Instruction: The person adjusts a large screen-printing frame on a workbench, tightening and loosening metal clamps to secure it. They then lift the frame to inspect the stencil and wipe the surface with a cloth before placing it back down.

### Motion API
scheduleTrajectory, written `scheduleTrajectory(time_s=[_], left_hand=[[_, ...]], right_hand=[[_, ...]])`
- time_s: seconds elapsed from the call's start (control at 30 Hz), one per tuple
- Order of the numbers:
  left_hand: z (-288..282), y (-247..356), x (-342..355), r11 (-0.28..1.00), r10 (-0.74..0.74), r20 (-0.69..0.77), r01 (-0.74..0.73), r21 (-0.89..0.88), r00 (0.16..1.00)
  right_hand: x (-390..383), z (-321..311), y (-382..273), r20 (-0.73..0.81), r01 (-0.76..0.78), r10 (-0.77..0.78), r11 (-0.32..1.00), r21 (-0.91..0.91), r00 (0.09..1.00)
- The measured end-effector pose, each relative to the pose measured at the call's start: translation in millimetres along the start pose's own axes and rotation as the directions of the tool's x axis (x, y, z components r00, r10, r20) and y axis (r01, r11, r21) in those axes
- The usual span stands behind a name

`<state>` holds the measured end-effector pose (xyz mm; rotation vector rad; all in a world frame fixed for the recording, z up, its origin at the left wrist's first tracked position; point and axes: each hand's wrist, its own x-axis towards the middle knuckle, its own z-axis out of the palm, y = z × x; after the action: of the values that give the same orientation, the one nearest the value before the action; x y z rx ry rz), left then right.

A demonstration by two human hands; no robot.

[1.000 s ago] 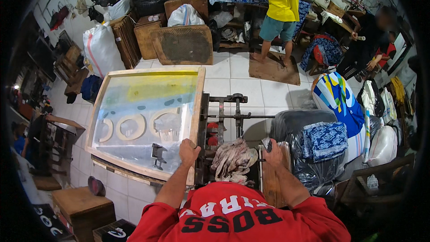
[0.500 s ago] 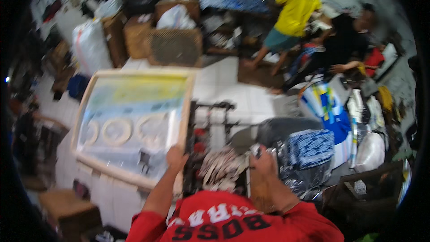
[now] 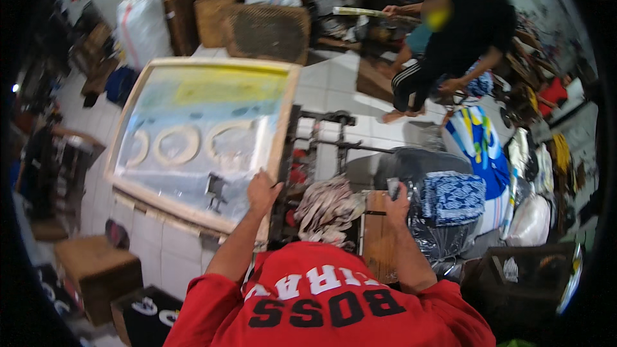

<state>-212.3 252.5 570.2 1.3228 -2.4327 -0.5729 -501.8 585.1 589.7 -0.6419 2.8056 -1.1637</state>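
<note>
A large screen-printing frame (image 3: 283, 125) with pale wooden rails lies tilted at the left. Its mesh has yellow and blue tints and pale ring shapes. My left hand (image 3: 261, 194) grips the frame's right rail near the lower corner, thumb across the wood. My right hand (image 3: 398, 204) is closed around a small grey object (image 3: 393, 186), whose kind I cannot make out. That hand is above a brown wooden board (image 3: 379, 244), beside a plastic-wrapped bundle. Between my arms lies a crumpled, stained cloth (image 3: 326, 209).
Folded blue patterned fabric (image 3: 454, 196) rests on a dark wrapped bundle (image 3: 421, 164) at the right. A dark metal stand (image 3: 340, 144) lies beyond the cloth. Beyond it, a person in black (image 3: 459, 29) holds a long pale strip. Boxes (image 3: 96, 270) are at lower left.
The person in black, bent low before, now stands with a pale strip and mostly covers the person in yellow. The view has shifted; my hands keep their places.
</note>
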Motion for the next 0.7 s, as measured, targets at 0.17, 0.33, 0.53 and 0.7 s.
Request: scheduleTrajectory(time_s=[0.17,0.33,0.53,0.7], left_hand=[[-13.9,-15.2,-33.7,0.938,0.014,0.02,-0.007,-0.347,1.0],[-35.5,-26.6,-85.0,0.959,0.003,-0.008,-0.005,-0.282,1.0],[-41.1,-2.2,-107.8,0.993,0.039,-0.05,-0.044,-0.111,0.998],[-42.3,-4.5,-103.5,0.983,-0.022,0.021,0.026,-0.181,1.0]], right_hand=[[-9.6,-7.3,2.1,-0.062,-0.017,0.021,0.998,0.064,0.998],[-6.2,-11.6,9.6,-0.051,-0.035,0.04,0.994,0.106,0.998],[1.5,5.9,6.3,-0.009,-0.03,0.03,1.0,0.007,0.999],[5.0,16.7,7.4,0.009,-0.101,0.102,0.991,-0.085,0.995]])
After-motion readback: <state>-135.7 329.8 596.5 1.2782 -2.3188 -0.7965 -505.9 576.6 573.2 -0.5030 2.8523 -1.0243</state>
